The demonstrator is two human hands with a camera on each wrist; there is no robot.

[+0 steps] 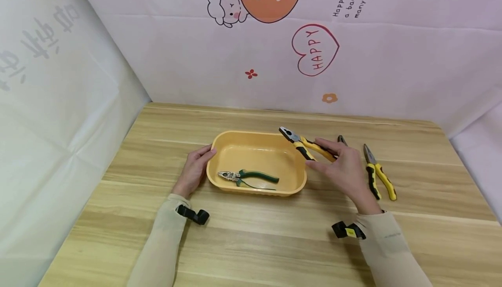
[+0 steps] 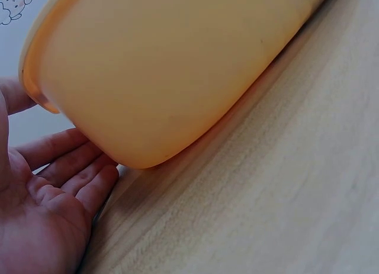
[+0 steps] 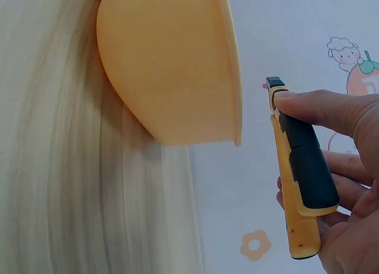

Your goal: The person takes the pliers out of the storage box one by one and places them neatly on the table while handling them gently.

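A yellow plastic basin [image 1: 251, 133] stands on the wooden table, with green-handled pliers [image 1: 259, 175] lying inside it. At its left end, my left hand [image 1: 193, 171] holds the rim with the thumb on top; in the left wrist view the fingers [image 2: 77, 167] lie against the outer wall [image 2: 148, 79]. Over the basin's right end, my right hand [image 1: 345, 169] grips yellow-and-black pliers [image 1: 302, 145] by the handles, their head pointing up and left above the rim. The right wrist view shows the thumb pressed on these pliers [image 3: 296, 167], beside the basin [image 3: 172, 67].
Long-nose pliers with yellow-and-black handles [image 1: 376, 171] lie on the table [image 1: 251, 239] to the right of my right hand. Another dark plier tip [image 1: 342, 140] shows behind that hand. A white printed cloth [image 1: 235, 47] hangs behind the table and on the left.
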